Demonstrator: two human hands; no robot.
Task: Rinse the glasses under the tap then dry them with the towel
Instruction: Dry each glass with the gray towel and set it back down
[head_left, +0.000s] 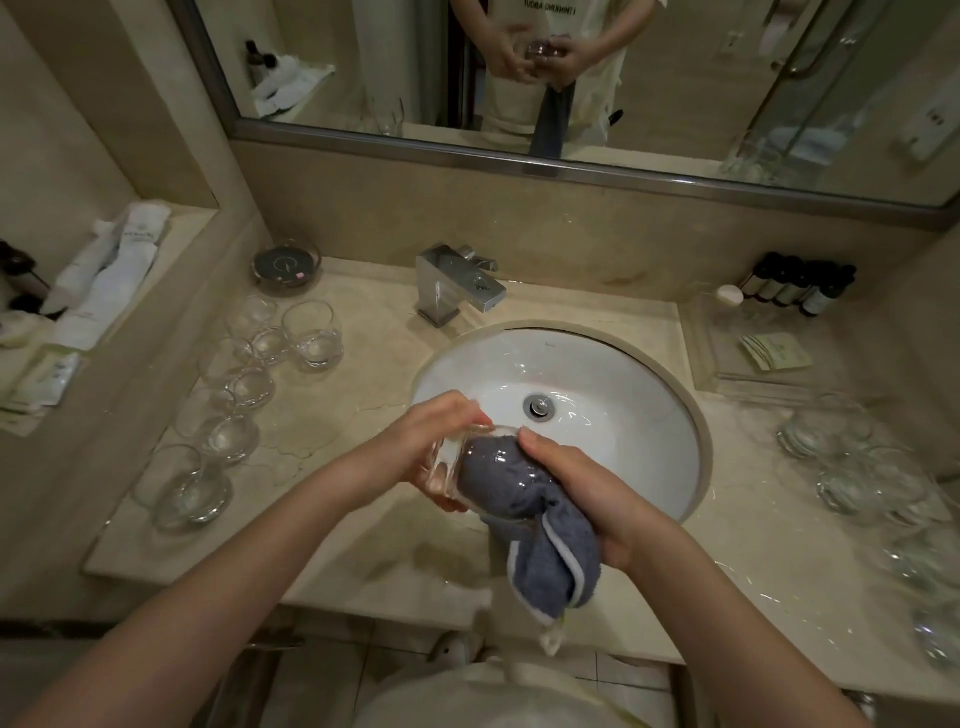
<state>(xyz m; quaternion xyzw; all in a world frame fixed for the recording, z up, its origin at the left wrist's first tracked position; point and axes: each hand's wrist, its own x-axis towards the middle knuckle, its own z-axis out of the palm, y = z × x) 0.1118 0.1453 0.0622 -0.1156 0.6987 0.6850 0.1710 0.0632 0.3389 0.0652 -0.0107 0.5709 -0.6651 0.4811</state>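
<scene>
Right over the near edge of the sink (649, 374), the left hand (436, 441) curls its fingers round a clear glass (467, 467) tipped on its side, thumb on top near the rim; the right hand (582, 483) grips a grey towel (540, 530), part of it stuffed into the glass so the grey cloth fills most of the inside, thumb lying at the rim; the rest of the towel hangs down below the right wrist, its pale trim showing. Beneath them the white basin holds nothing but its metal drain (539, 406); the tap (457, 283) stands behind on the counter (363, 519), no water visibly running. Left of the sink stand several upright clear glasses (311, 332), apparently empty; more glasses (841, 457) crowd the wet counter on the right, blurred. A glass dish (285, 265) sits by the wall at left; small dark bottles (800, 283) line the far right corner beside a clear tray (727, 353) holding pale sachets (776, 351).
</scene>
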